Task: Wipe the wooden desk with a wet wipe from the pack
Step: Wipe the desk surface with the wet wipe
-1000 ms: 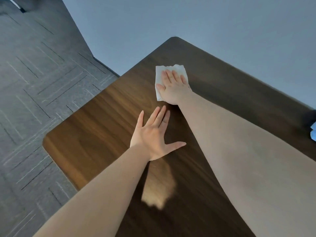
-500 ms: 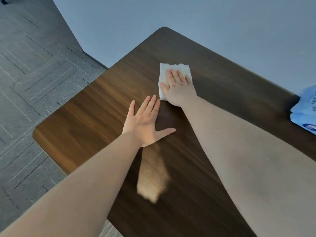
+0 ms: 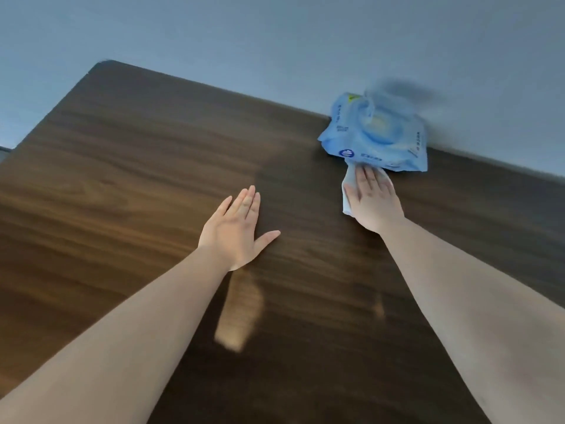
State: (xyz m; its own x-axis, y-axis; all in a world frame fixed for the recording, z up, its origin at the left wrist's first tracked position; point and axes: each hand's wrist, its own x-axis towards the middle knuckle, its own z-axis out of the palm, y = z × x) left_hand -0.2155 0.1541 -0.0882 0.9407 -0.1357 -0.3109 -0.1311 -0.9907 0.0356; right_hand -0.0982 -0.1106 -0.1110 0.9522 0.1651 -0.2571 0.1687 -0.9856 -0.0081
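Observation:
The dark wooden desk [image 3: 137,166] fills most of the view. My right hand [image 3: 374,201] presses flat on a white wet wipe [image 3: 348,191], which shows at the hand's left side and fingertips. The fingertips reach the near edge of the blue wet wipe pack [image 3: 374,136], which lies at the desk's far edge against the wall. My left hand [image 3: 237,229] rests palm down on the bare desk, fingers together and thumb out, holding nothing.
A grey-blue wall [image 3: 275,35] runs along the desk's far edge. The desk's rounded far-left corner [image 3: 105,64] is in view. A bright light reflection [image 3: 238,313] lies on the desk between my forearms.
My right hand slid the wipe to the right across the desk, up to the blue pack. The view swung right, bringing the whole pack into sight. My left hand stayed flat.

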